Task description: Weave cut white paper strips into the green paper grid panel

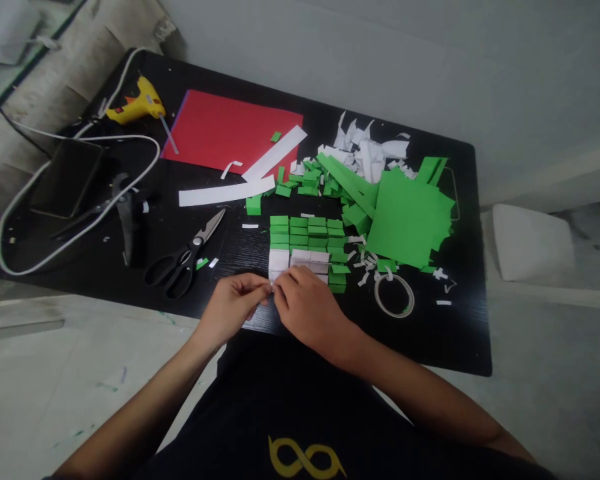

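Near the front edge of the black table, my left hand [234,303] and my right hand [313,313] meet with their fingertips pinched together. Whatever sits between those fingertips is too small and too hidden to name. Just beyond them lies a block of folded paper pieces in rows. Its far rows and right column are green paper pieces [299,231], and white paper pieces [280,259] fill the near left part. My right hand covers some of the white ones. To the left of my left hand, black-handled scissors [185,259] lie with the blades pointing away.
Loose green sheets [407,217], white scraps [367,150] and a tape roll [395,314] are at the right. White strips [220,193] lie by a red sheet [230,123]. A yellow glue gun [143,107], a phone [70,177], a dark tool [125,220] and white cable [153,143] occupy the left.
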Demonstrator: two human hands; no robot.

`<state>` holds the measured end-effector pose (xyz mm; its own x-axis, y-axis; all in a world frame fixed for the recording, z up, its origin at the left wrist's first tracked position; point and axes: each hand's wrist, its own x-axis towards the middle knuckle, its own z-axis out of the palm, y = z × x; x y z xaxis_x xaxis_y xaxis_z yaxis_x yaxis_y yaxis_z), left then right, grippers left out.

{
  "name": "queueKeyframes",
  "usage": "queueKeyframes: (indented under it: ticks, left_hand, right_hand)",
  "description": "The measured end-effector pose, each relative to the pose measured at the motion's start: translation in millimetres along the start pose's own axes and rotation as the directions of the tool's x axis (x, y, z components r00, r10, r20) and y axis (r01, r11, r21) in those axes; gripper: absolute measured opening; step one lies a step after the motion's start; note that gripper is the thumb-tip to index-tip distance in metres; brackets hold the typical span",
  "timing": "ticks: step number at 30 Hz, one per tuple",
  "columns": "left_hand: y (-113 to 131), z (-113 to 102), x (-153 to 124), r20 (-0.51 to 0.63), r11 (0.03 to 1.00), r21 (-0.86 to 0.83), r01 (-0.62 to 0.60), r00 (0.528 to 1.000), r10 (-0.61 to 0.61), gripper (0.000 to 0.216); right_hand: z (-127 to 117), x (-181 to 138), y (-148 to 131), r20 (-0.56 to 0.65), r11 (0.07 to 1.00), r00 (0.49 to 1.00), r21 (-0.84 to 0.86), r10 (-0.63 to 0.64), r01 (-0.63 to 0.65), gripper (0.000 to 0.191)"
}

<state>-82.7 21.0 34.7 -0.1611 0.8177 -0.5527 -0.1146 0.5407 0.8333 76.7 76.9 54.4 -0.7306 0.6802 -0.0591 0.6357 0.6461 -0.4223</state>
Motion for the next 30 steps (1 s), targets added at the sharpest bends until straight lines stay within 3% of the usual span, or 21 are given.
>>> queueKeyframes:
  ticks: [5, 10, 16, 24, 30]
  left_hand:
    - [-2, 2, 0, 0.018, 0.999, 0.025, -0.025, 1.0, 0.025, 0.023]
    - [-5, 2, 0, 0.034, 0.999, 0.038, -0.036, 0.999, 0.035, 0.021]
    - [-6, 2, 1, 0.03, 0.999, 0.032, -0.034, 0.999, 0.033, 0.02]
    - [-1, 4, -1, -0.009, 0.999, 0.039, 0.011, 1.0, -0.011, 0.02]
    - [0, 3, -1, -0.025, 0.999, 0.051, 0.017, 1.0, -0.016, 0.024]
  right_hand:
    - [-12, 11, -6, 0.169, 0.998, 0.984, -0.034, 0.051, -0.046, 0.015]
    - [-14, 14, -6, 0.182, 0.999, 0.983, -0.021, 0.033, -0.03, 0.017]
    - [-11, 14, 3, 0.139, 0.985, 0.98, 0.086, 0.139, -0.152, 0.013]
    - [-4, 9, 11, 0.055, 0.974, 0.985, 0.15, 0.164, -0.17, 0.012]
    - [-24, -9, 28, -0.154, 0.957, 0.966, 0.237, 0.208, -0.168, 0.011]
